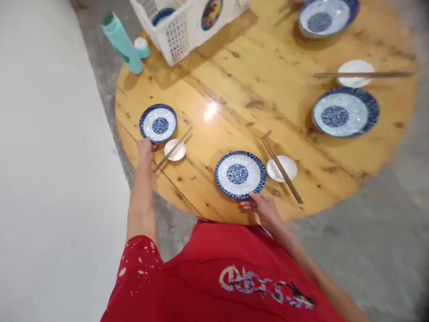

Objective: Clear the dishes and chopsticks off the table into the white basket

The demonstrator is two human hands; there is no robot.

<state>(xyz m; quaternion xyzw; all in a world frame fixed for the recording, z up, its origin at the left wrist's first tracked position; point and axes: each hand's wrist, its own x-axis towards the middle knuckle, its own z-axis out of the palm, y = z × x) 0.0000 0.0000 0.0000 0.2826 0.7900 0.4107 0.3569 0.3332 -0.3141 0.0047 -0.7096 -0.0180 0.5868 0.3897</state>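
- Left grip [145,146]: at the near rim of a round blue-and-white patterned ceramic dish [160,125]; fingers and thumb bent against the edge, though how firmly they hold cannot be told; the dish lies straight ahead of this grip and slightly to its right, on the round yellow wooden desk [201,183].
- Just right of the left grip: a small white round saucer [180,154] with a pair of slim brown wooden chopsticks [174,148] across it; their long axis slants from near-left to far-right, the near end closest to the left wrist; the left grip is the nearer by far.
- Right grip [263,208]: pinching the near rim of a second blue-and-white ceramic dish [237,174], thumb on top, other fingers below the edge; this dish lies ahead and to the left of the grip, on the side facing the left hand.
- Ahead and to the right of the right grip: a second white saucer [290,167] under dark brown wooden chopsticks [281,169]; their long axis slants from far-left to near-right, the near end well right of the knuckles.
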